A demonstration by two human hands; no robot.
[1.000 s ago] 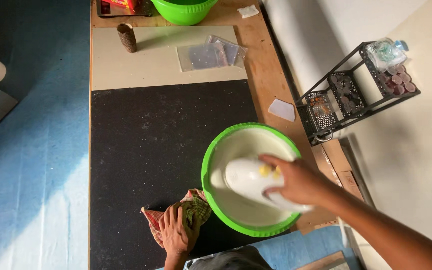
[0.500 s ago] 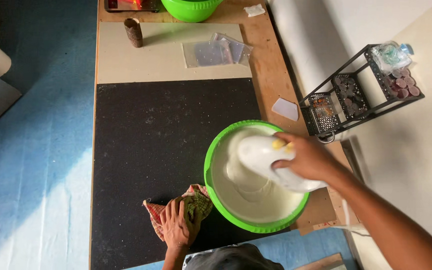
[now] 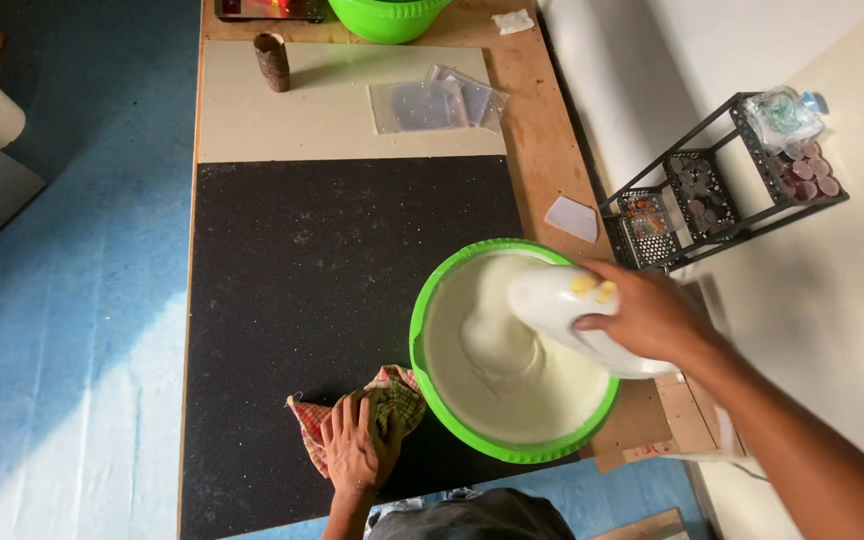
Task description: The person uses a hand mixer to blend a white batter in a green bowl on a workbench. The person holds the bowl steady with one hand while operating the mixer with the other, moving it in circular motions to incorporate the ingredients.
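Note:
A bright green bowl (image 3: 432, 300) full of pale cream batter sits near the front right of a black mat (image 3: 332, 280). My right hand (image 3: 652, 315) grips a white hand mixer (image 3: 552, 300) held over the bowl's right side; its beaters are hidden in the batter. My left hand (image 3: 357, 445) presses flat on a checked red-and-green cloth (image 3: 397, 390) lying on the mat just left of the bowl.
A wooden table (image 3: 542, 150) carries a beige board (image 3: 322, 110), clear plastic bags (image 3: 437, 100), a brown cylinder (image 3: 274, 62), a white scraper (image 3: 572, 218) and a second green bowl (image 3: 387, 15). A black wire rack (image 3: 712, 190) with small jars stands to the right.
My right hand has carried the mixer from the bowl's lower middle up toward its right rim. My left hand stays on the cloth.

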